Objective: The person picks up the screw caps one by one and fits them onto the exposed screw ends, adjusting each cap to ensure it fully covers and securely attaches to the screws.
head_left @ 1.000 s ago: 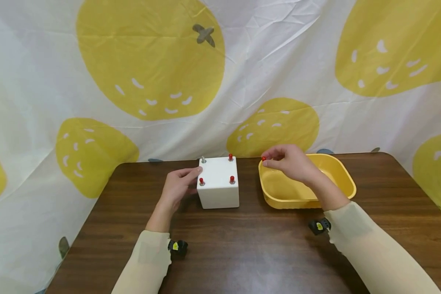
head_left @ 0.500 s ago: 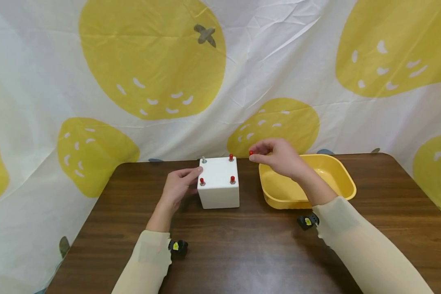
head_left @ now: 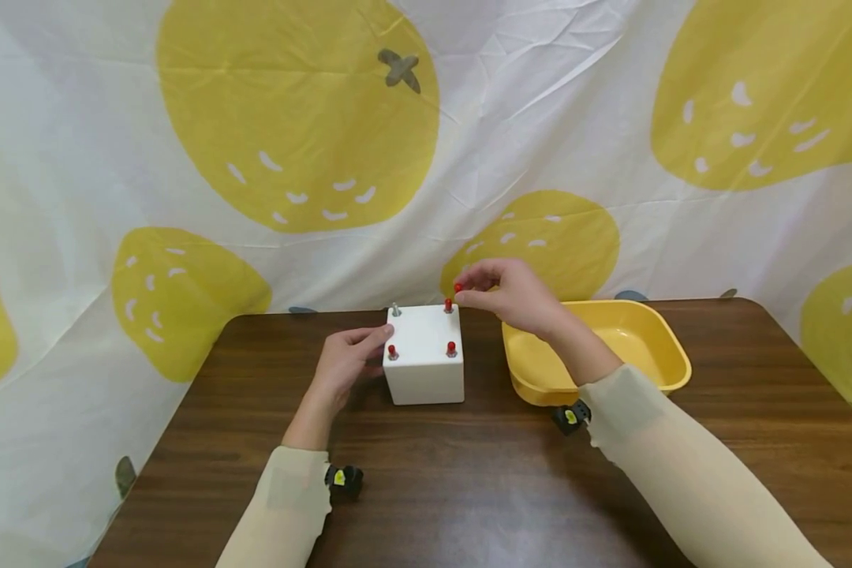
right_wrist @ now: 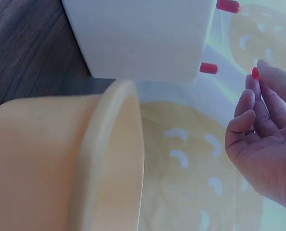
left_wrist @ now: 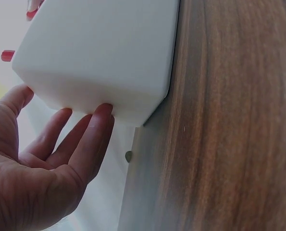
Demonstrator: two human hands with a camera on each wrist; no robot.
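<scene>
A white box stands on the table with a metal bolt at each top corner. Red caps cover the two front bolts and the back right bolt; the back left bolt shows bare metal. My left hand rests against the box's left side, thumb at the top edge and fingertips on the side face, as the left wrist view shows. Between thumb and index finger my right hand pinches a small red cap. It hovers just above and beside the back right corner, apart from the box.
To the right of the box stands a yellow plastic tub, partly under my right forearm. A brown wooden table carries everything. Behind it hangs a white cloth printed with yellow fruit.
My right hand has moved left with the red cap, from the tub's left rim to the box's back right corner. The left hand and the box have stayed put.
</scene>
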